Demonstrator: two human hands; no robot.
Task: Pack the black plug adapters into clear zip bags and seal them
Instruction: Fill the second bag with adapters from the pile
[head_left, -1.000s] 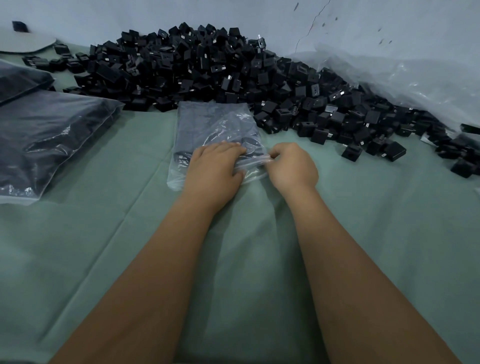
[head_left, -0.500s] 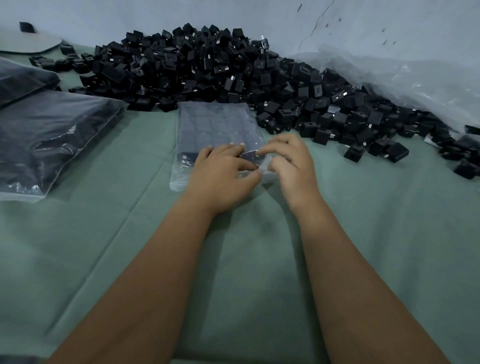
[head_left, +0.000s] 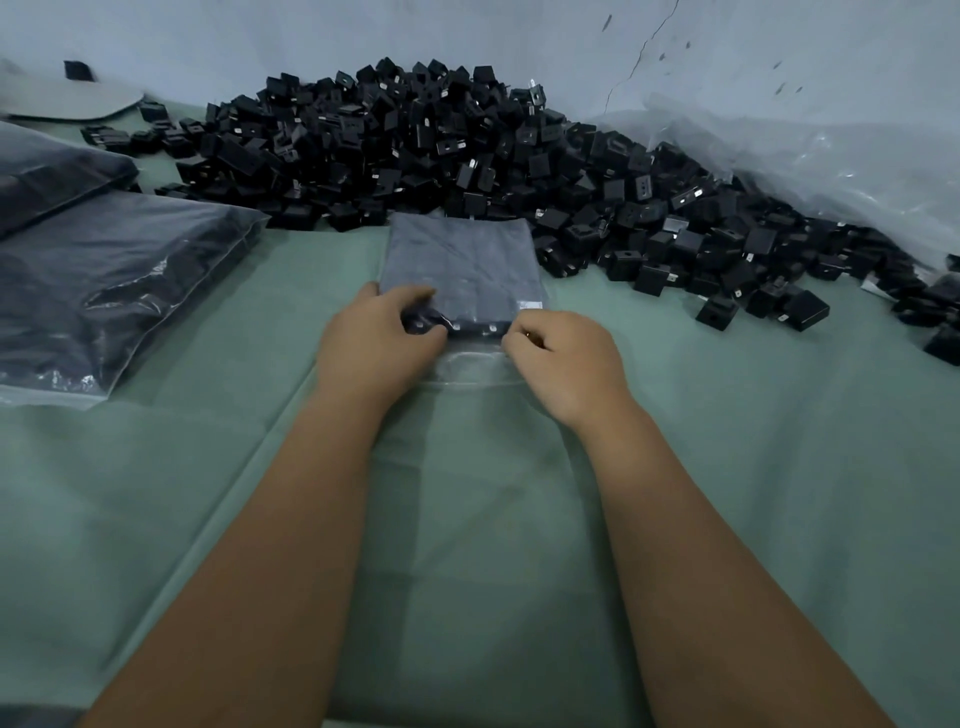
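Filled clear zip bag (head_left: 460, 262) lies centre-table, near the loose adapter pile (head_left: 467, 156); left hand (head_left: 376, 345) and right hand (head_left: 566, 361) both pinch its near open mouth, apparently to seal it.

A green cloth-covered table (head_left: 779, 493) carries a heap of adapters (head_left: 467, 156) at the far side, a filled bag (head_left: 462, 265) centre, packed bags (head_left: 104, 280) left.
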